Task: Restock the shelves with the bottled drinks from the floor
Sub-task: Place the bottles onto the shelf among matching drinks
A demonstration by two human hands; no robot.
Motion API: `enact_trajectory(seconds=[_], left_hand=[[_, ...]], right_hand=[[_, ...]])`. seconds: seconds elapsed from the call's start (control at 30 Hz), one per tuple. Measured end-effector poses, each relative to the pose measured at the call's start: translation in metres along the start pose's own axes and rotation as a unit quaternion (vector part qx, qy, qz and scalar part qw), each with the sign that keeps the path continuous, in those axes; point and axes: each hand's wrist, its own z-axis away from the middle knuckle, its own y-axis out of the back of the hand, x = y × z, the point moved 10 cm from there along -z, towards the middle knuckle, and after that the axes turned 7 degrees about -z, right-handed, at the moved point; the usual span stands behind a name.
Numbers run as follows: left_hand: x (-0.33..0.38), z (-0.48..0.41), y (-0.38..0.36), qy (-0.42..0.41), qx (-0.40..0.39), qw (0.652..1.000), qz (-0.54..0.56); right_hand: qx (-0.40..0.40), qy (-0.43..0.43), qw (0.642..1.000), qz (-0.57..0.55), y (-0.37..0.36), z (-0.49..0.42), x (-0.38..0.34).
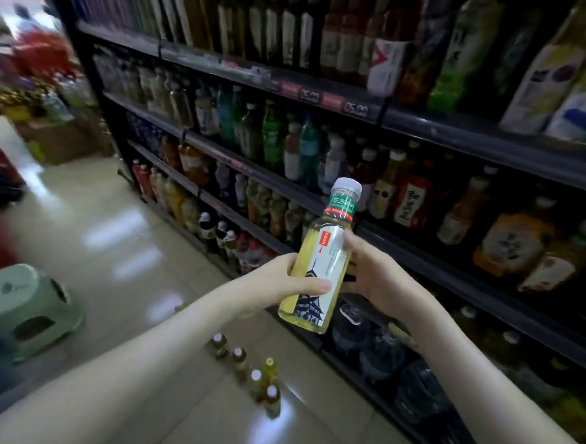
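Observation:
A pale yellow tea bottle point(320, 264) with a white cap and a green neck band is held upright in front of the dark shelf unit point(453, 269). My left hand point(281, 283) grips its lower body from the left, thumb across the label. From the right, my right hand point(374, 271) holds its middle, fingers curled behind it. Several more small bottles point(258, 374) stand in a row on the floor below my arms.
The shelves are packed with bottled drinks on every level, with large water jugs point(373, 347) at the bottom. A green plastic stool point(22, 308) stands on the tiled floor at the left. Boxes and goods point(44, 120) fill the far left aisle.

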Motion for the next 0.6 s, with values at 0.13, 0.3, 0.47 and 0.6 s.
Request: enact_trajectory(seconds=[0.13,0.3,0.47,0.6], left_hand=[[-0.006,-0.035,0.077,0.002,0.094,0.991,-0.092],[0.023,-0.080,0.182,-0.017,0.154,0.966,-0.208],[0.060,-0.115,0.291,-0.056,0.155,0.955,-0.247],[0.077,-0.137,0.371,-0.092,0.200,0.936,-0.274]], right_hand=[[-0.010,0.007,0.998,0.067,-0.020,-0.070,-0.023],[0.022,0.056,0.997,0.042,-0.026,-0.173,-0.070],[0.069,0.125,0.990,0.017,-0.044,-0.266,-0.134],[0.149,0.202,0.965,0.082,-0.056,-0.329,-0.178]])
